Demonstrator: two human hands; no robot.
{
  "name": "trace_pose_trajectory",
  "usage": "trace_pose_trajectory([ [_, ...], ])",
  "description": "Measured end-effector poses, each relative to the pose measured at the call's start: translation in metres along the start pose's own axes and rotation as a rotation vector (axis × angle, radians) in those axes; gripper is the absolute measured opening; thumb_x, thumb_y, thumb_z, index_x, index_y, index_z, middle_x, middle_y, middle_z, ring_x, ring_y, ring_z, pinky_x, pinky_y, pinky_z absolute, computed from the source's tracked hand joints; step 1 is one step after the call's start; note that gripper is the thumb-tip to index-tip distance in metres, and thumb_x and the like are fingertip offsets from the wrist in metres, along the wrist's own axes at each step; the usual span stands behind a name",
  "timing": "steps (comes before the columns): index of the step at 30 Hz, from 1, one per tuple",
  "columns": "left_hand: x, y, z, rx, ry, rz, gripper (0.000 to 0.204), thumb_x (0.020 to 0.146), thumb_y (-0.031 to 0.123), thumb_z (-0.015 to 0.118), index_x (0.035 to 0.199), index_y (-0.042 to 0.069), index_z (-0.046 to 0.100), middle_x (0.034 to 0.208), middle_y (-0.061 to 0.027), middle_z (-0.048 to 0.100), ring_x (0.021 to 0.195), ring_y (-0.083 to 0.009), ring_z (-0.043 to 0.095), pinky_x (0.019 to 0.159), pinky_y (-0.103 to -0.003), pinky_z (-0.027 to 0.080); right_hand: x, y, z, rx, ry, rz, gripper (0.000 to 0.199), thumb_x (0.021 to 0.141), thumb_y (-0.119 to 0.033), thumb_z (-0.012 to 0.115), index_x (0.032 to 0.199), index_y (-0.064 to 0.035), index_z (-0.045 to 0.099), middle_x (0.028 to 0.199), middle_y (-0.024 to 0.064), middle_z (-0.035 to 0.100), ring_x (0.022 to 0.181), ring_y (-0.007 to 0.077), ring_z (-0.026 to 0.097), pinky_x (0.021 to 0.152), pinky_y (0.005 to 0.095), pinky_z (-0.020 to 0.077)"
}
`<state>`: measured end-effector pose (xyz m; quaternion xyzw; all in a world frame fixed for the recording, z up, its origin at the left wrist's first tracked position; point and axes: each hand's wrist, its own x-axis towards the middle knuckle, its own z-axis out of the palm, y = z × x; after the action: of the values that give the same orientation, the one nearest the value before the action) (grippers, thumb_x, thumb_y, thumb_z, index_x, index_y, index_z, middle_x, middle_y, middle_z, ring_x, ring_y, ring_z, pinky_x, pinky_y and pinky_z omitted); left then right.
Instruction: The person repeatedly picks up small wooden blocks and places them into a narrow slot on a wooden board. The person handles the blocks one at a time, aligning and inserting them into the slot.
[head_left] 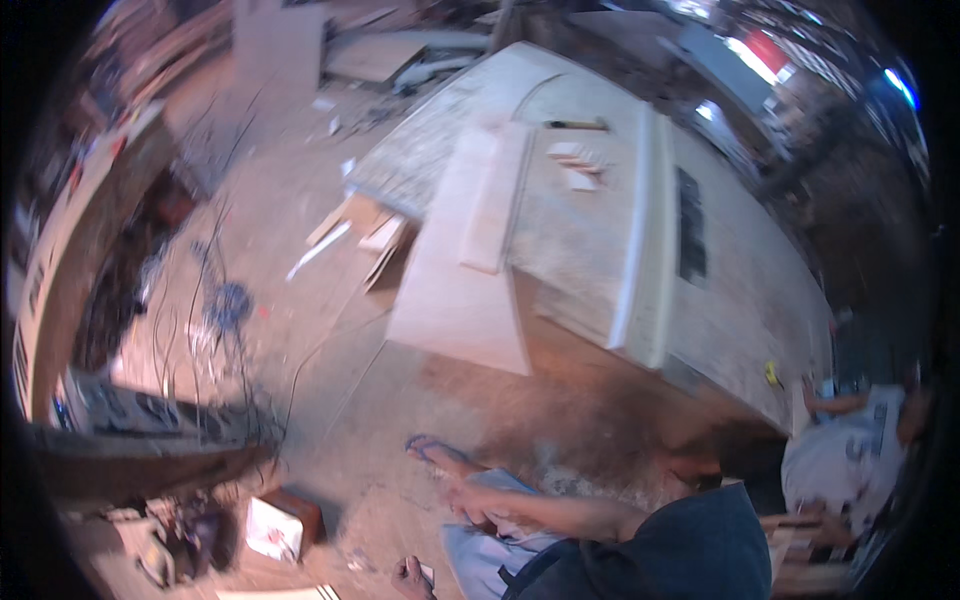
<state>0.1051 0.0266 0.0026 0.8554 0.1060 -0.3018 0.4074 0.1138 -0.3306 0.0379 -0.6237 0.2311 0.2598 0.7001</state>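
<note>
My right hand (468,502) rests by my knee on light blue trousers, blurred, fingers loosely apart and holding nothing that I can see. Its bare forearm runs back to my dark blue shirt (690,550). My left hand (410,578) is at the bottom edge with a small pale thing against its fingers; its grip is unclear. My foot in a blue sandal (430,450) stands on the dusty floor. Ahead is a large pale workbench (600,290), out of both hands' reach.
On the workbench lie a pale plank (495,200), a long white strip (640,230), a dark panel (690,225) and small wood offcuts (577,165). A board (455,300) leans against it. Cables (220,310), scrap wood (360,235) and a red box (282,525) are on the floor. Another person (850,450) sits at right.
</note>
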Motion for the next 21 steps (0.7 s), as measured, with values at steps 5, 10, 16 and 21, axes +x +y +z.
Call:
trace_pose_trajectory([
  [5,-0.012,0.148,0.044,-0.329,-0.263,0.382,0.034,0.112,0.018,0.068,0.134,-0.007,0.074,0.091,-0.0050,0.070,0.081,-0.0189,0.068,0.075,-0.037,0.058,-0.128,-0.027,0.053,0.075,0.144,0.008,0.068,0.118,-0.042,0.065,0.171,-0.0042,0.048,0.111,0.0180,0.079,0.078,0.0187,0.080,0.062,0.0342,0.0640],
  [10,-0.071,0.254,0.104,-0.458,-0.613,0.348,0.035,0.109,0.011,0.075,0.138,-0.008,0.075,0.092,-0.0069,0.076,0.080,-0.0167,0.073,0.073,-0.032,0.061,-0.201,-0.024,0.004,0.136,0.434,-0.124,0.042,0.120,-0.021,0.057,0.156,0.0004,0.062,0.094,0.0141,0.082,0.076,0.0199,0.083,0.065,0.0356,0.0678],
  [16,-0.141,0.328,0.164,-0.171,-0.945,0.328,0.027,0.100,0.012,0.089,0.120,-0.004,0.080,0.087,-0.0075,0.079,0.072,-0.0143,0.073,0.067,-0.029,0.059,-0.283,0.014,-0.098,0.230,0.847,-0.269,0.043,0.120,-0.027,0.057,0.152,0.0014,0.065,0.103,0.0207,0.082,0.082,0.0220,0.083,0.071,0.0387,0.0662],
  [21,-0.209,0.371,0.239,0.100,-1.080,0.315,0.030,0.100,0.014,0.090,0.121,-0.001,0.076,0.099,-0.0090,0.080,0.083,-0.0162,0.074,0.074,-0.032,0.060,-0.353,0.044,-0.181,0.437,1.126,-0.357,0.033,0.118,-0.017,0.061,0.144,0.0013,0.070,0.108,0.0130,0.081,0.080,0.0182,0.078,0.070,0.0349,0.0656],
])
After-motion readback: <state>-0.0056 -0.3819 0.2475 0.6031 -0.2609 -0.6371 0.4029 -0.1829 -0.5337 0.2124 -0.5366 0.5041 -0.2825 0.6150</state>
